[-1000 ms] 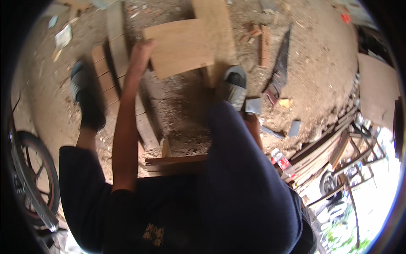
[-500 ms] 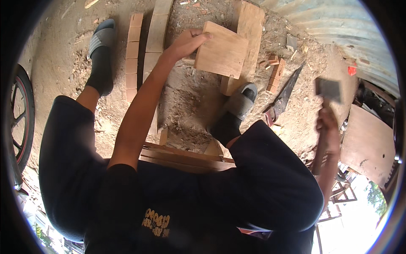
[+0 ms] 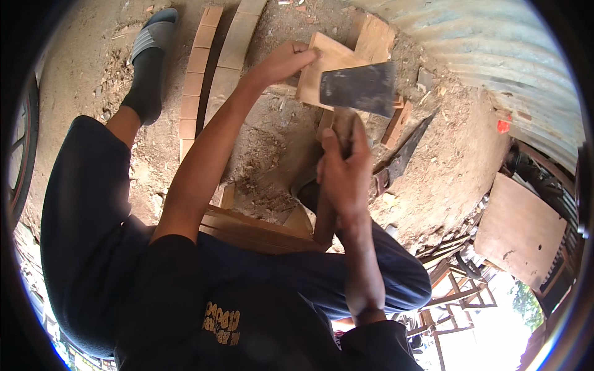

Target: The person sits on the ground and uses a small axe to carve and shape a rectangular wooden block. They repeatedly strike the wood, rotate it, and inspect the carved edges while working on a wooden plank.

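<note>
One wooden board (image 3: 337, 54), left edge pinched in the left hand (image 3: 281, 63); one hatchet (image 3: 357, 88), gripped by the handle in the right hand (image 3: 348, 173); one handsaw (image 3: 409, 151) lying at right.

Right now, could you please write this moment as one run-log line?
left hand: grips wooden board | right hand: holds hatchet, which partly hides the board | nearby: saw on dirt floor

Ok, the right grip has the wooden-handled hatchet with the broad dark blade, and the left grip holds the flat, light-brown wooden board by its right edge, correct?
Not quite: the head view shows the left grip holding the flat, light-brown wooden board by its left edge. The right grip does have the wooden-handled, dark-bladed hatchet.
</note>
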### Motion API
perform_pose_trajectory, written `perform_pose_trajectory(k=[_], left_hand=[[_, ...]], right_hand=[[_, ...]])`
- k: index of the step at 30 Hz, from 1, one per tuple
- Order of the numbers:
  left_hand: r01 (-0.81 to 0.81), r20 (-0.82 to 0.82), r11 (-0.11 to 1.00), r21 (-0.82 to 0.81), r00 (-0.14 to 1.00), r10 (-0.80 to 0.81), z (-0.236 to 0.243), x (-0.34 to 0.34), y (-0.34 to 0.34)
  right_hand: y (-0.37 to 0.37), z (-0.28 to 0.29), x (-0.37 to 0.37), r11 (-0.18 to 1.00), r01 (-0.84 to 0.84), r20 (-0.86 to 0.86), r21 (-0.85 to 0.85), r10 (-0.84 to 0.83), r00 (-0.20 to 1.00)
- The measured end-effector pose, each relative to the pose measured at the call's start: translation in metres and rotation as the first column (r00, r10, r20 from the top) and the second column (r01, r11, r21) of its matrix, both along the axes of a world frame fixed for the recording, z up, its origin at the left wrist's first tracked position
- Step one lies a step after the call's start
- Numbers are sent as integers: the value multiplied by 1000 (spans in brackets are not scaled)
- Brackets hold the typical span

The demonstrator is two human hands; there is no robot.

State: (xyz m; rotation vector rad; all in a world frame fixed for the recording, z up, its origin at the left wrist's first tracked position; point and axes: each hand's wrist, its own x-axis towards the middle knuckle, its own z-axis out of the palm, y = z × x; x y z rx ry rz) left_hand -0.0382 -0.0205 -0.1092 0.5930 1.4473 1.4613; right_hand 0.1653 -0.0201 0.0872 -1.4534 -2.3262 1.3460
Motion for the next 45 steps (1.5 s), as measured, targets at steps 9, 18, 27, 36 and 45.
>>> perform_pose_trajectory(k=[9,18,27,36,45], left_hand=[[-9,-101,1000,15,995,10,30,3,-7],[31,-35,999,25,999,-30,26,-3,-8],[-2,8,994,106,1000,1,23,2,-8],[-7,4,998,61,1000,7,15,-3,-6],[0,68,995,97,998,-6,28,-6,-14]], right_hand=[[-14,-5,-30,994,97,-21,-51,-98,995],[-14,0,-35,988,124,37,-91,-121,992],[-9,-10,-32,996,55,-32,-72,-58,998],[-9,-13,-28,997,32,6,-73,-31,999],[-15,-11,-27,997,-65,24,-35,65,998]])
